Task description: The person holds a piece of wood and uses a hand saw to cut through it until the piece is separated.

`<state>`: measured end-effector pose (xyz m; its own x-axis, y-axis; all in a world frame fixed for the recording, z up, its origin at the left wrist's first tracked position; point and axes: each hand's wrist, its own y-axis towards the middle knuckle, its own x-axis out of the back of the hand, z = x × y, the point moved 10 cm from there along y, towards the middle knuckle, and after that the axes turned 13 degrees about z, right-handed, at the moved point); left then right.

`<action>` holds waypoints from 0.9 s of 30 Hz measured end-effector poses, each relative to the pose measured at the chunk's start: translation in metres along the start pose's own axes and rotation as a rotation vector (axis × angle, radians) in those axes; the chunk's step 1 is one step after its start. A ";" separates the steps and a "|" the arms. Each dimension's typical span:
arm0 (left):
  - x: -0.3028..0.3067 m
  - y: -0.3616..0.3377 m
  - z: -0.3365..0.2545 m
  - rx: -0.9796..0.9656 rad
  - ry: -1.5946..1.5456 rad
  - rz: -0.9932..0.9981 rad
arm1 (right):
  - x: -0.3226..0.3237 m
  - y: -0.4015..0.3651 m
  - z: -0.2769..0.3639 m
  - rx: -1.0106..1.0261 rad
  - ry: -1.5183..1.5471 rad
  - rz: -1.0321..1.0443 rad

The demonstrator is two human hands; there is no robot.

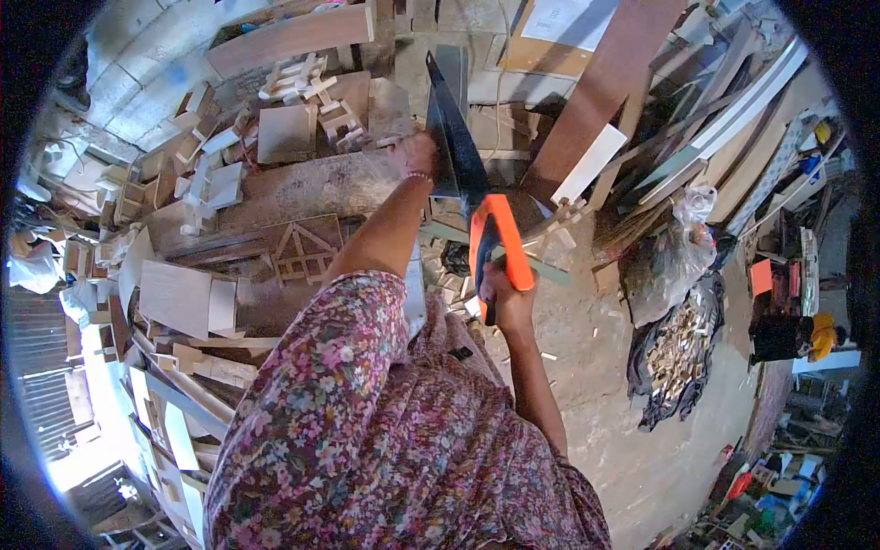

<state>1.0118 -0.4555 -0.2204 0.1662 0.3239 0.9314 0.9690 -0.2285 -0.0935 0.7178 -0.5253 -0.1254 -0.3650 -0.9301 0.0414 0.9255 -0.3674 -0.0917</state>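
Observation:
My right hand (504, 289) is closed around the orange-and-black handle of a handsaw (500, 243). The saw's dark blade points away from me and lies over a long grey-green board (449, 78). At the board's left edge, close beside the blade, my left hand (417, 154) appears closed on the board; its fingers are partly hidden and blurred. Under that forearm is a worn wooden workbench (312, 188). A small wooden lattice frame (305, 252) rests near my left elbow.
Stacked small wooden pieces (316, 87) and a square panel (286, 135) lie left of the board. A wide brown plank (591, 87) and long strips lean at right. On the floor, a black bag (642, 380) holds offcuts. Pale panels (174, 298) stand at left.

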 end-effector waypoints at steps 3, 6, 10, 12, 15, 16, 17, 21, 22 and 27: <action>0.002 -0.008 -0.001 -0.002 -0.065 0.137 | 0.001 -0.005 -0.018 0.031 0.361 -0.036; 0.014 -0.017 0.012 0.018 -0.067 -0.014 | -0.013 -0.010 -0.028 0.088 0.397 0.002; -0.006 -0.021 0.027 0.040 0.035 -0.041 | -0.020 -0.015 -0.002 0.106 0.204 -0.011; -0.007 -0.023 0.029 -0.009 -0.030 -0.051 | -0.018 -0.015 -0.009 0.156 0.121 -0.015; -0.038 -0.015 0.044 -0.061 -0.169 -0.242 | -0.011 -0.016 -0.002 0.205 0.033 -0.045; -0.042 -0.015 0.047 -0.079 -0.216 -0.305 | -0.007 -0.016 -0.001 0.203 0.030 -0.062; -0.045 -0.015 0.050 -0.098 -0.262 -0.368 | -0.003 -0.015 -0.003 0.223 -0.032 -0.072; 0.046 -0.067 0.016 0.137 -0.151 -0.261 | 0.001 -0.014 0.007 0.166 0.037 -0.098; 0.044 -0.065 0.018 0.146 -0.121 -0.293 | 0.000 -0.016 0.010 0.163 0.029 -0.105; 0.043 -0.066 0.018 0.167 -0.095 -0.251 | -0.005 -0.017 0.009 0.130 0.028 -0.073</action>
<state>0.9585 -0.4099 -0.1801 -0.0734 0.4375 0.8962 0.9972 0.0210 0.0714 0.7047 -0.5139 -0.1147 -0.4329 -0.9013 0.0150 0.9009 -0.4321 0.0401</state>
